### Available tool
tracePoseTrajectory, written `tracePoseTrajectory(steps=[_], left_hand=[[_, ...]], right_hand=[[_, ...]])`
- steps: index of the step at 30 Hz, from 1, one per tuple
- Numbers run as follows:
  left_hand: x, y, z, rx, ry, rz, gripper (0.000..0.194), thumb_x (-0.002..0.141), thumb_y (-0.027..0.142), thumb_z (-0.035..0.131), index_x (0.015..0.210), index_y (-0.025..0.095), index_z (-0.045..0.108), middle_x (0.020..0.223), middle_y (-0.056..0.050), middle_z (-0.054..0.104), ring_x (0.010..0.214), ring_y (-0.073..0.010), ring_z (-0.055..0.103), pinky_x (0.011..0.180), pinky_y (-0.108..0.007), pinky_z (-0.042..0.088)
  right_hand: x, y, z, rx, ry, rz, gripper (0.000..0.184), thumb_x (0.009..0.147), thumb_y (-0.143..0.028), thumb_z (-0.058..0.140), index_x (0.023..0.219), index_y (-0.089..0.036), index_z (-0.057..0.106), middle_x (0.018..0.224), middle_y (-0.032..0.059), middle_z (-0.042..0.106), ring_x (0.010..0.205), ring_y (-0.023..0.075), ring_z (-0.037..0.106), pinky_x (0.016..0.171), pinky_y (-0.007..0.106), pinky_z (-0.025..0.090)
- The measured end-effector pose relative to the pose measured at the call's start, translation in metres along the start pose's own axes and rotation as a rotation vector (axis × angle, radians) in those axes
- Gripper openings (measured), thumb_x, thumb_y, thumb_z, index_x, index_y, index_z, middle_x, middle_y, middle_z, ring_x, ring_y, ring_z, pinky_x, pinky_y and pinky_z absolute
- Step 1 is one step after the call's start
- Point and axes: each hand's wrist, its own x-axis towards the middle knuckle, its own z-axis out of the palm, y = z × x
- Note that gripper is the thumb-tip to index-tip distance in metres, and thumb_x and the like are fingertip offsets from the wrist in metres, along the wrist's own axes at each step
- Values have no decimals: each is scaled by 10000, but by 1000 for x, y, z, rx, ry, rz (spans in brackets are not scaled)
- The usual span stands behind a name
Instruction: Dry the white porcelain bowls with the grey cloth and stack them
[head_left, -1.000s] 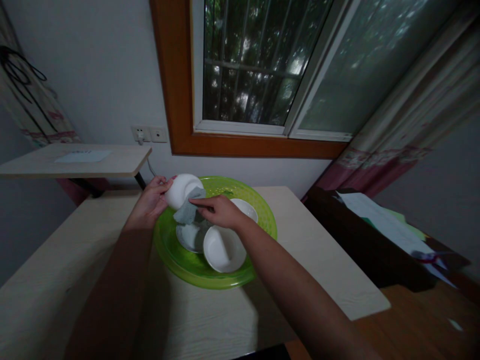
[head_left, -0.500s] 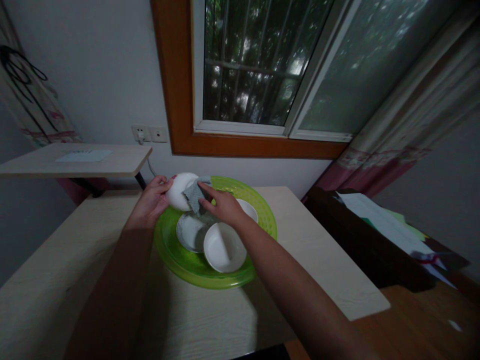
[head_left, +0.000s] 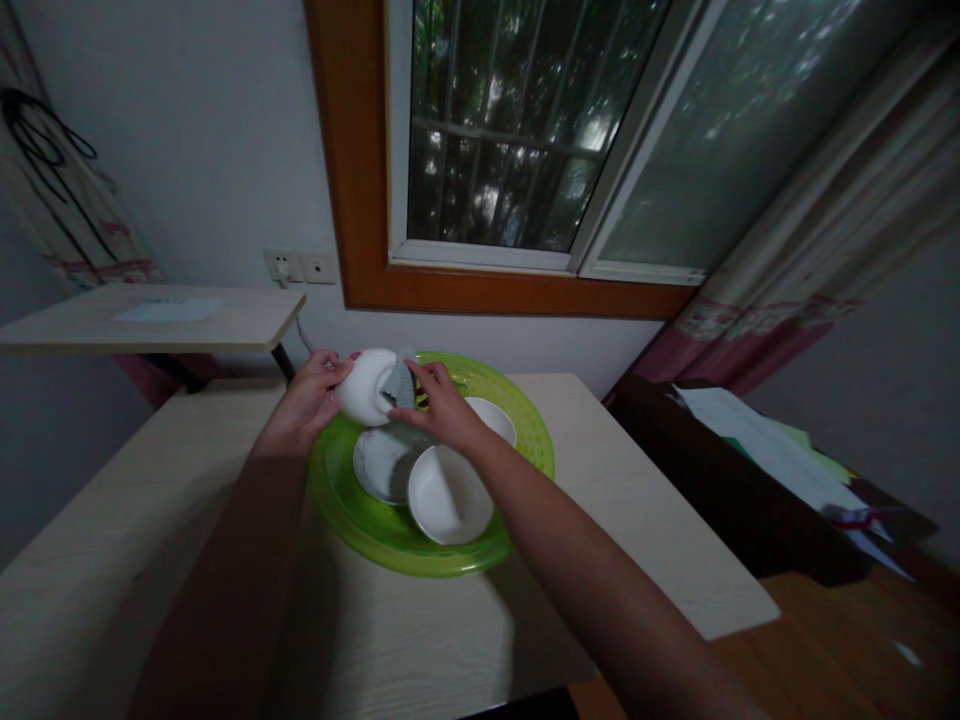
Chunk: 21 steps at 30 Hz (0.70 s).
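My left hand (head_left: 313, 394) grips a white bowl (head_left: 363, 388) by its rim, tilted with its foot facing right. A grey-green cloth (head_left: 399, 385) is in my right hand (head_left: 435, 402), pressed against the bowl's foot. Both hands are above a round green plastic basin (head_left: 360, 540). Inside it lie a white bowl (head_left: 450, 497) at the front, a whitish dish (head_left: 381, 466) beside it on the left, and another white bowl (head_left: 493, 420) partly behind my right forearm.
The basin stands on a pale wooden table (head_left: 637, 530). A raised shelf (head_left: 247, 318) with a paper on it stands at the left. Behind are a wall socket (head_left: 300, 267) and a window. Papers (head_left: 765, 455) lie on a dark surface at the right.
My right hand has shifted the cloth slightly right on the bowl's underside, uncovering more of its foot. The bowl has turned a little, while the dishes in the basin stay put.
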Motion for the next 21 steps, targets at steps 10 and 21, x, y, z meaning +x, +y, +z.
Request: tracePoseTrajectory(steps=[10,21], left_hand=[[-7,4,6,64,-26,-25,350,686,99,760,783,197,439,908,-25,694,779,-141,641,671,-224,499],[1,-2,-2,60,-36,9,304,685,65,705,760,202,445,722,35,571,640,-104,561,564,-190,436]], right_hand=[[-3,-32,-12,-212,-21,-213,604,971,-504,560,1512,-263,442,1453,141,446,1357,297,402,1156,527,362],[-3,-48,-19,-278,-146,-370,436,964,-347,562,1397,-295,570,1480,74,484,1365,290,392,1149,524,367]])
